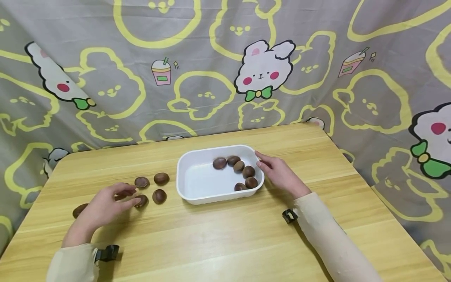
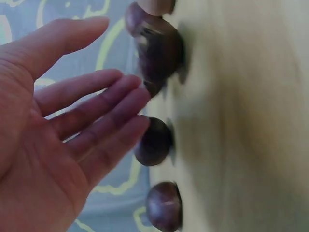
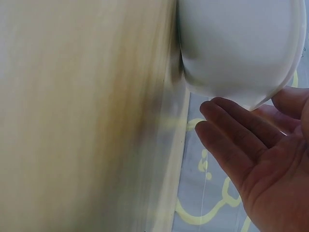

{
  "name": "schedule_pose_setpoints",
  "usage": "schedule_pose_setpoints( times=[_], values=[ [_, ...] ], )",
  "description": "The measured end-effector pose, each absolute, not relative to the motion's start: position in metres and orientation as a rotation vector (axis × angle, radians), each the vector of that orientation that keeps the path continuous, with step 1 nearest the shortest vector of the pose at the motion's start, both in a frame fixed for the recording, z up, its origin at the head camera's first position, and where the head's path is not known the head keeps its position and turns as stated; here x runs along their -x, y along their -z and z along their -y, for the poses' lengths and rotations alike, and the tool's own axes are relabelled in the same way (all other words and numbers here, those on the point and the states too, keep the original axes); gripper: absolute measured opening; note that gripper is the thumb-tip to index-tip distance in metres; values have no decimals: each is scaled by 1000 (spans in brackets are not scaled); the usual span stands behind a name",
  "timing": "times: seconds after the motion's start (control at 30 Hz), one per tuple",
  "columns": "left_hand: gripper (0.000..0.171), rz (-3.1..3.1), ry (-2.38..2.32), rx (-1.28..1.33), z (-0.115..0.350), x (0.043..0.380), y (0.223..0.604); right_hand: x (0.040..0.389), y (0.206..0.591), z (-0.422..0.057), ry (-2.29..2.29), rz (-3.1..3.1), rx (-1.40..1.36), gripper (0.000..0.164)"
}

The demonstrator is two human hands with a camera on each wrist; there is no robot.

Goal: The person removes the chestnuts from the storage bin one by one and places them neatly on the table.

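My left hand (image 1: 105, 205) is over the left part of the table, its thumb and fingertips beside a chestnut (image 1: 142, 201). In the left wrist view its fingers (image 2: 104, 104) are nearly straight, with nothing in the palm. Brown chestnuts lie around it, among them one (image 1: 161, 179) at the back and one (image 1: 81, 210) behind the wrist; the hand partly hides others. My right hand (image 1: 282, 174) holds the right end of a white tray (image 1: 197, 197), thumb at the rim and fingers along the outer wall. Several chestnuts (image 1: 248, 171) lie in the tray's right half.
The wooden table (image 1: 225, 243) bears everything. A grey curtain (image 1: 204, 51) with yellow outlines and cartoon rabbits hangs behind it and along the right side. A black strap mount sits on each wrist, such as the left one (image 1: 107, 253).
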State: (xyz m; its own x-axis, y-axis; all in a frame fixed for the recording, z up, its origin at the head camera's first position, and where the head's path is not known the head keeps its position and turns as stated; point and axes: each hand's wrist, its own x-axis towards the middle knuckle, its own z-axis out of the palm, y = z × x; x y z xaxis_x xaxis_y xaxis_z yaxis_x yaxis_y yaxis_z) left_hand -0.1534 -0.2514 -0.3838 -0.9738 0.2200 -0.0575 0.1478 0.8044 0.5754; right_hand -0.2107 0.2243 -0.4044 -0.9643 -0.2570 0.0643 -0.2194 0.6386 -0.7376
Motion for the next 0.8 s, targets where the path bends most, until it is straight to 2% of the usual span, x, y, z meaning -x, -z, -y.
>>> schedule_pose_setpoints(
  times=[0.17, 0.37, 0.8],
  values=[
    [49, -2935, -1031, -315, 233, 151, 370, 211, 405, -224, 1232, -2808, 407, 43],
    [28, -2975, -1196, -440, 194, 157, 359, 212, 405, -224, 1214, -2815, 388, 44],
    [24, -2673, -1413, -786, 120, 189, 354, 212, 406, -224, 1242, -2800, 382, 45]
  ],
)
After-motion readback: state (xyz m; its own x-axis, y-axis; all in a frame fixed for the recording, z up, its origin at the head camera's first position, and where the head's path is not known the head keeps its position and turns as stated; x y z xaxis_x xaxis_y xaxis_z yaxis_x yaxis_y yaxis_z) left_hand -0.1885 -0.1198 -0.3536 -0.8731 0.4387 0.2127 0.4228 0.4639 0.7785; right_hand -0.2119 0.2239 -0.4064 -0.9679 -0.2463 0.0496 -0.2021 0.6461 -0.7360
